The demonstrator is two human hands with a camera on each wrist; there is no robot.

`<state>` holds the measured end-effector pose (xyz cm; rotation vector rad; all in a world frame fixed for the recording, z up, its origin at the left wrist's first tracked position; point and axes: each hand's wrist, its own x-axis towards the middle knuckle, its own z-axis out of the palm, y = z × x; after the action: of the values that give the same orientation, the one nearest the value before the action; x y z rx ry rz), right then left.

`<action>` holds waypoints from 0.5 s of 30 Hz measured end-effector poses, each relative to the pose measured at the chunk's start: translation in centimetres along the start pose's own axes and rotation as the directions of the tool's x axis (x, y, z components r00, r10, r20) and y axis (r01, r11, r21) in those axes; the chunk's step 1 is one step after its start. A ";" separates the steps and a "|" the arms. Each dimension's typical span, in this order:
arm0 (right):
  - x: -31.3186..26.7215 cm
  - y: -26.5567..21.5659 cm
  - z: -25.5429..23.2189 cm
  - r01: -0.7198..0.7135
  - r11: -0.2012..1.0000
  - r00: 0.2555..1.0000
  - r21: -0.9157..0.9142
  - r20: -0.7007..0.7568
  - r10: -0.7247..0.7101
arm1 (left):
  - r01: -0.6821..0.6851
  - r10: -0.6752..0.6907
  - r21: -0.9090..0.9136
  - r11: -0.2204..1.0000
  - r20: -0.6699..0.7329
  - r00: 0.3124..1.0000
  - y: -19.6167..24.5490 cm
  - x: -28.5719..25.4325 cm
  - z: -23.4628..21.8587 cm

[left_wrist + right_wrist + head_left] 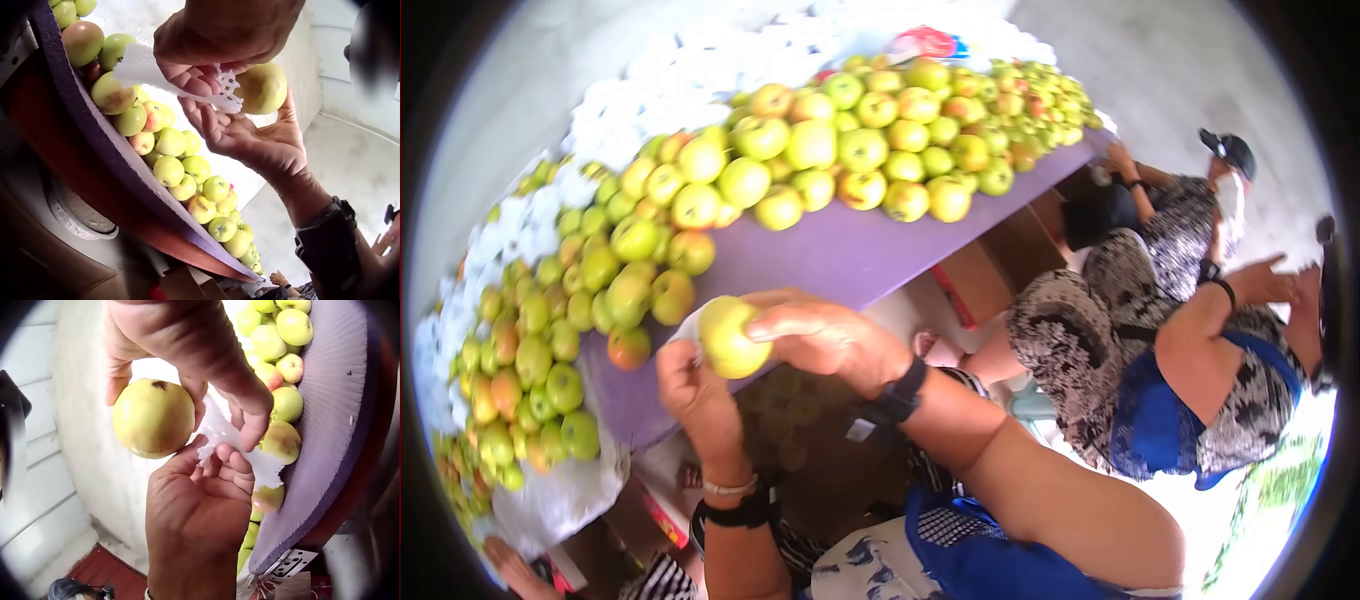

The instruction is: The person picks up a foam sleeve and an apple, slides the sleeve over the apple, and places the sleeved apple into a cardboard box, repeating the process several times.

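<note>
A yellow-green apple (730, 337) is held in my right hand (832, 340) above the near edge of the purple table. Thumb and fingers grip its sides, and its dark blossom end shows in the right wrist view. My left hand (702, 400) pinches a white foam net sleeve (139, 67) beside the apple. The open mesh end of the sleeve points toward the apple in the left wrist view. Some right-hand fingers also lie against the sleeve, and much of it is hidden behind both hands.
Piled apples (810, 145) cover much of the purple tabletop (880, 245). White foam nets (700, 70) heap up along the far side. Cardboard boxes (975, 280) stand under the table. At the right are two people, one in a dark cap (1228, 152).
</note>
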<state>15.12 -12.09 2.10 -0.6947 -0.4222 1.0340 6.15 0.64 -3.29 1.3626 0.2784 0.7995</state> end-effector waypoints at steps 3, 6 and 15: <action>0.4 0.4 -0.9 0.069 0.997 0.997 0.028 -0.045 -0.068 | 0.120 -0.119 -0.046 0.992 0.025 0.993 2.4 0.0 1.4; 0.2 0.2 -0.6 0.083 0.991 0.994 -0.102 -0.068 -0.090 | 0.294 -0.283 -0.145 0.945 0.090 0.955 2.3 0.3 0.0; 0.7 0.9 -1.0 0.078 0.971 0.983 -0.224 -0.143 -0.112 | 0.037 -0.041 0.103 0.994 0.041 0.998 3.1 0.0 0.4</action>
<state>15.49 -11.50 0.71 -0.9358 -0.4329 0.8426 5.27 0.32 -0.30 1.4646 0.3149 0.7308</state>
